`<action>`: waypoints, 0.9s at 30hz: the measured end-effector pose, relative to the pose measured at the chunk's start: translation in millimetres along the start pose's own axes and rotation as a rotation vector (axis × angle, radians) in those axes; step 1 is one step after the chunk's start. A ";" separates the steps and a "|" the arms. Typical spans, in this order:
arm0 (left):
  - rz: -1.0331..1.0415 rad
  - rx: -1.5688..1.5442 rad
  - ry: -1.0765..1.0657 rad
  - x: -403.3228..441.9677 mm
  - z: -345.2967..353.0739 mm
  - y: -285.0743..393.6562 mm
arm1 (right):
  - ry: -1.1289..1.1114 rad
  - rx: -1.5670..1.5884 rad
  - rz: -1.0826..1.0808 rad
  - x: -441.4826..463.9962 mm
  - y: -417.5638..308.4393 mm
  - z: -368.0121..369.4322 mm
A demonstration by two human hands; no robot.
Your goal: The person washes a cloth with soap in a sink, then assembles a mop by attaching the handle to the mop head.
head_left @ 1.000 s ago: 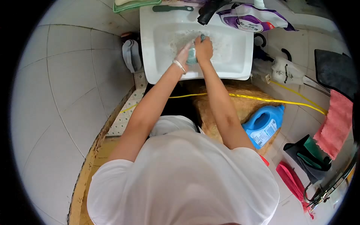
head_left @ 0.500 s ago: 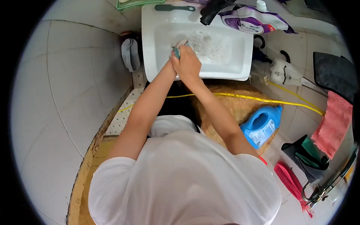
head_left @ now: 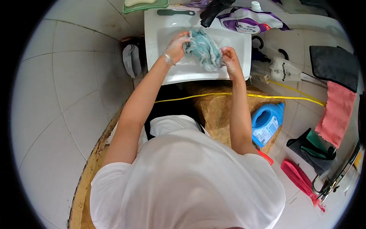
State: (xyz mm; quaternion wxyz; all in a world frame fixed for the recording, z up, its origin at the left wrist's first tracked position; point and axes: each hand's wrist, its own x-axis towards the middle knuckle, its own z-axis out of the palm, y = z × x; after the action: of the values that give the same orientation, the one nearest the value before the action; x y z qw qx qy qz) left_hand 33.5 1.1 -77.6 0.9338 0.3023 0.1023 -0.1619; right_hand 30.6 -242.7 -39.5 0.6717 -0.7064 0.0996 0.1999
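Observation:
A wet, soapy blue-green cloth (head_left: 202, 47) is spread between my hands over the white sink (head_left: 164, 79). Suds cling to the fabric and to my fingers. My left hand (head_left: 177, 45) grips the cloth's upper left side, its fingers curled round the edge; a bracelet or foam rings that wrist. At the lower right edge, my right hand (head_left: 231, 63) pinches the cloth between bent fingers. The cloth hides most of the basin's floor.
A black faucet (head_left: 213, 12) juts over the sink's back, beside a purple detergent pouch (head_left: 251, 23). A green-handled brush or scraper (head_left: 175, 12) lies on the back rim. A blue jug (head_left: 268, 124) stands lower right. A yellow hose (head_left: 228, 94) crosses before the sink.
My hands were together at the basin's left, squeezing the bunched cloth. Now they have moved apart, the right one to the right, and the cloth is opened out between them.

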 end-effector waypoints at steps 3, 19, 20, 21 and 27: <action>-0.027 0.192 -0.134 -6.5 27.8 4.7 | -0.060 -0.148 -0.145 -12.1 -39.5 41.3; 0.212 1.105 -0.207 -14.5 47.8 77.7 | -0.113 0.421 -0.213 -28.4 -99.5 30.1; 0.186 1.122 -0.235 -16.4 46.9 79.5 | -0.108 0.397 -0.231 -30.6 -103.2 26.9; 0.188 1.122 -0.238 -17.6 47.3 83.5 | -0.106 0.396 -0.234 -32.6 -104.6 25.4; 0.362 1.268 -0.290 -9.8 32.7 99.6 | 0.062 0.260 -0.163 -37.5 -111.5 20.1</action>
State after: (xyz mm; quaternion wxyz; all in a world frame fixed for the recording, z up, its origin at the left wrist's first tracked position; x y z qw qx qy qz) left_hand 63.7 60.1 4.3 0.5924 0.7794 -0.1909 -0.0707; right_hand 39.5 -219.0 77.1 0.7681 -0.6250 0.0878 0.1082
